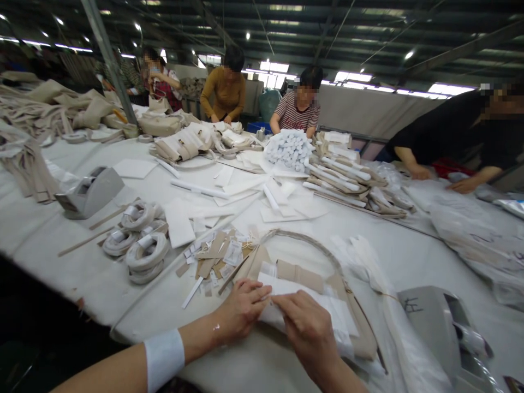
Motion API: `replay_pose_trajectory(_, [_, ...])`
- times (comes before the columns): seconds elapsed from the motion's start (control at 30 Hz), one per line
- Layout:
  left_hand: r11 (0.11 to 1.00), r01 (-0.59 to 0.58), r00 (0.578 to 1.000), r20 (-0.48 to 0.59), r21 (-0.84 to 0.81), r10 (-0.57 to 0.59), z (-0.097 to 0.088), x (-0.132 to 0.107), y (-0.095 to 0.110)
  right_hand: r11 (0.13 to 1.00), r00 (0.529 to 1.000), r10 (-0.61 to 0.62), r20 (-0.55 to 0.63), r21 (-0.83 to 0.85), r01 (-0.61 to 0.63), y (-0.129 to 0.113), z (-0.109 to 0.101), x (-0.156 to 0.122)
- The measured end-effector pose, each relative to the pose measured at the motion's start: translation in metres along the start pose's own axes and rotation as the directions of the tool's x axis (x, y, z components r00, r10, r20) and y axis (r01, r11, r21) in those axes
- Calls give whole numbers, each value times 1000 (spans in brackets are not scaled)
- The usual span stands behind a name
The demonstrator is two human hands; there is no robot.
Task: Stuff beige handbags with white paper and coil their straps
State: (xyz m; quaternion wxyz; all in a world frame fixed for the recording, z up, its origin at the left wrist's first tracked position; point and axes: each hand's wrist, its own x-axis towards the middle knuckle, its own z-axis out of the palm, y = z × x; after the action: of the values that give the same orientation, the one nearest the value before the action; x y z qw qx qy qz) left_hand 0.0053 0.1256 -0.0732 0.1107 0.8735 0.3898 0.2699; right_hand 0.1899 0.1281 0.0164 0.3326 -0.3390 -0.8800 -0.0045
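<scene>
My left hand (241,311) and my right hand (309,330) meet over a sheet of white tissue paper (323,305) that lies on a beige bag (327,284) with a curved strap (311,243). Both hands pinch the near edge of the paper, fingers curled. A white band is around my left wrist (164,357). Small tags and beige strips (221,254) lie just beyond my left hand.
A grey tape dispenser (92,191) sits at the left, another (440,327) at the right. Coiled straps (141,240), white paper rolls (289,150), paper sheets and beige bags (184,142) cover the long white table (61,256). Several people work along its far and right sides.
</scene>
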Motion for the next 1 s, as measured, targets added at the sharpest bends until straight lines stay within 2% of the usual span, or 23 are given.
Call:
replay_pose_trajectory(0.13, [991,58,998,18,-123,-56,-18,9,13,995,995,91,38,38,-92,30,15,16])
replay_pose_trajectory(0.2, [971,159,987,-9,-178,-163,-21,15,21,989,990,132,56,63,-135,42,23,17])
replay_pose_trajectory(0.3, [919,342,929,-76,-198,-362,-14,24,29,965,970,218,110,125,-231,54,35,15])
replay_pose_trajectory(0.37, [896,409,897,-103,-172,-429,-8,28,31,936,943,290,166,156,-316,59,42,15])
replay_pose_trajectory(0.53, [886,444,871,-166,-137,-462,1,34,27,827,837,444,322,213,-520,68,54,18])
replay_pose_trajectory(0.63, [872,467,843,-225,-146,-489,4,36,23,768,785,498,369,234,-597,72,61,16])
replay_pose_trajectory(0.7, [878,460,850,-223,-132,-478,5,37,22,750,766,523,373,225,-622,75,65,14])
replay_pose_trajectory(0.8, [914,404,889,-224,-27,-400,7,37,22,744,746,551,373,185,-642,76,69,12])
replay_pose_trajectory(0.9, [950,238,958,-211,203,-195,7,37,23,754,736,555,387,140,-642,75,68,13])
replay_pose_trajectory(1.0, [935,42,998,-64,351,-21,9,36,23,763,736,536,414,138,-632,74,64,15])
